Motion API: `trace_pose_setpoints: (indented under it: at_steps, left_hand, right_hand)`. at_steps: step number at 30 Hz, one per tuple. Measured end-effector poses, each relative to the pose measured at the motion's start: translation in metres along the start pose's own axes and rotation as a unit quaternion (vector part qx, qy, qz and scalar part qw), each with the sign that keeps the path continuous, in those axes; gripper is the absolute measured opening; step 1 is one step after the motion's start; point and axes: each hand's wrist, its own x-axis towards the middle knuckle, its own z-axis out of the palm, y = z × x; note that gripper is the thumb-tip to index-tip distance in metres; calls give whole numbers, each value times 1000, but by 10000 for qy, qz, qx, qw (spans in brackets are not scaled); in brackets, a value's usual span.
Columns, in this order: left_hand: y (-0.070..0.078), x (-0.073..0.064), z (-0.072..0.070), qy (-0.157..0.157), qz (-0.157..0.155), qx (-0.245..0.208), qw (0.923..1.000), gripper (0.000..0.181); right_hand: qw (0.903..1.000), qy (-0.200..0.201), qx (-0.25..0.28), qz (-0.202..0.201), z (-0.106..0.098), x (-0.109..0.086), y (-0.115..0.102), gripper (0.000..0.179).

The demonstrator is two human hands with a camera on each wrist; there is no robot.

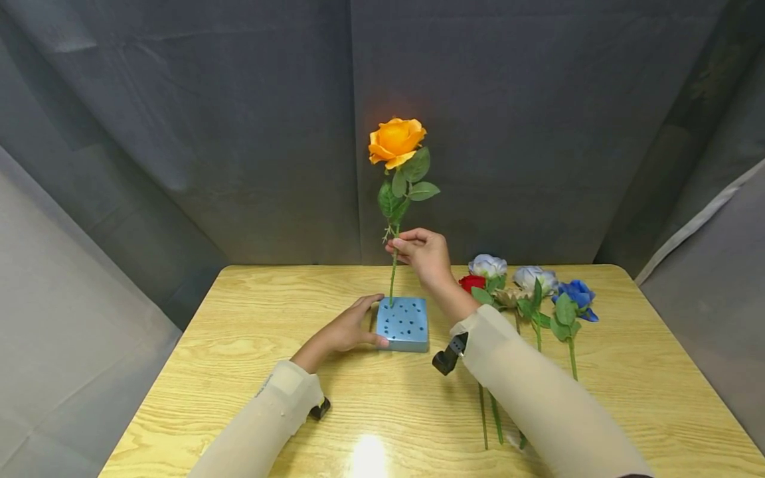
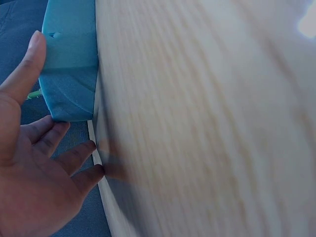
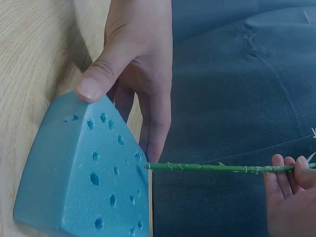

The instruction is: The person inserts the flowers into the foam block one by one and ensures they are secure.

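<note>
A light-blue foam block [image 1: 402, 325] with several holes in its top lies on the table. My left hand [image 1: 349, 328] holds its left side, thumb at the front corner and fingers toward the back; the left wrist view shows the thumb against the foam block [image 2: 71, 49]. Above it, my right hand [image 1: 425, 253] pinches the green stem of an upright orange artificial rose [image 1: 397, 141] between thumb and fingers. In the right wrist view the stem's [image 3: 212, 168] cut end meets the block's [image 3: 74, 163] top near the back-left edge. Whether it has entered a hole, I cannot tell.
More artificial flowers lie to the right on the wooden table [image 1: 251, 332]: a red rose [image 1: 472, 283], pale ones including a bluish-white rose [image 1: 488, 265], and a blue rose [image 1: 576, 297]. My right forearm covers some stems. A grey curtain [image 1: 269, 133] hangs behind.
</note>
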Motion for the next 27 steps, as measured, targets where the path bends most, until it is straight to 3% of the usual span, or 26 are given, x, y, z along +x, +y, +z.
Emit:
trace_pose_setpoints:
  at_steps: [11,19,27]
  left_hand:
    - [-1,3,-2,-88,-88,7,9999,109]
    - [2,3,-3,-120,-167,-21,9998,108]
    - [3,4,-4,-178,-218,-34,9996,108]
  right_hand:
    - [9999,36,101,61,0,4,4,9]
    - [9999,76,140,62,2,4,5,27]
    - [9997,88,211,103,3,4,7,23]
